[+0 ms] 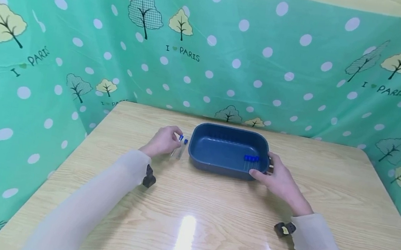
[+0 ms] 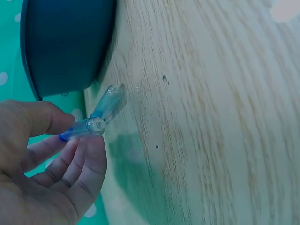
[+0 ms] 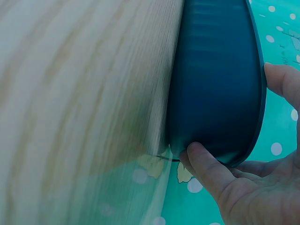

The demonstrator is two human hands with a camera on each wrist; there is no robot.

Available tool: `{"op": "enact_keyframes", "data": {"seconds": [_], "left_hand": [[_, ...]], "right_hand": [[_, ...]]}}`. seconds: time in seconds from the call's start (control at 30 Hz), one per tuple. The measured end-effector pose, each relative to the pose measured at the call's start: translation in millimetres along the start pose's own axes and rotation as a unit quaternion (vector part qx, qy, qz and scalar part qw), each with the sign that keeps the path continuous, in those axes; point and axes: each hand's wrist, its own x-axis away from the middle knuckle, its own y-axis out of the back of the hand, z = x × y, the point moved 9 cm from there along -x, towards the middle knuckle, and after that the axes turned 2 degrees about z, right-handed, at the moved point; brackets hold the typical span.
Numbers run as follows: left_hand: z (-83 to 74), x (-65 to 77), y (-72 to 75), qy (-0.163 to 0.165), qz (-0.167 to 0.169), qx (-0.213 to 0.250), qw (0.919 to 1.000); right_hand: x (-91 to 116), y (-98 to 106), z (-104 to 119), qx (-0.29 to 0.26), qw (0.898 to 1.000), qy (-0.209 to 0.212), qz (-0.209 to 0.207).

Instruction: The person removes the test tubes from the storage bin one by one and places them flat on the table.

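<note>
My left hand (image 1: 163, 140) pinches a clear tube with a blue cap (image 2: 82, 129) between thumb and fingers, left of the dark blue basin (image 1: 217, 169). Beside it is a second blue-capped clear tube (image 1: 183, 150); in the left wrist view this other tube (image 2: 108, 101) is on the wooden table, partly behind the held one. My right hand (image 1: 279, 181) grips the basin's right end, thumb at the rim and fingers against the outer wall in the right wrist view. Several blue-capped tubes (image 1: 251, 159) lie side by side inside the basin, at its right.
The light wooden table (image 1: 211, 212) extends around the basin, with bright reflections near its front. A green dotted cloth (image 1: 244, 84) hangs behind and to both sides. Small black devices sit on the left wrist (image 1: 149, 176) and right wrist (image 1: 284, 229).
</note>
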Motion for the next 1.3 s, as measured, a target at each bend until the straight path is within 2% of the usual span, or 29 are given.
{"op": "enact_keyframes", "data": {"seconds": [0.27, 0.7, 1.3], "left_hand": [[3.5, -9.3, -5.4, 0.0, 0.009, -0.004, 1.0], [11.7, -18.8, -11.1, 0.026, 0.023, -0.015, 0.9993], [10.2, -19.8, -12.8, 0.028, 0.031, -0.042, 0.9982]], "right_hand": [[0.0, 0.1, 0.3, 0.003, 1.0, -0.002, -0.002], [-2.2, 0.1, -1.6, 0.004, 1.0, -0.001, 0.001], [-2.0, 0.4, -2.8, 0.005, 1.0, -0.003, 0.002]]}}
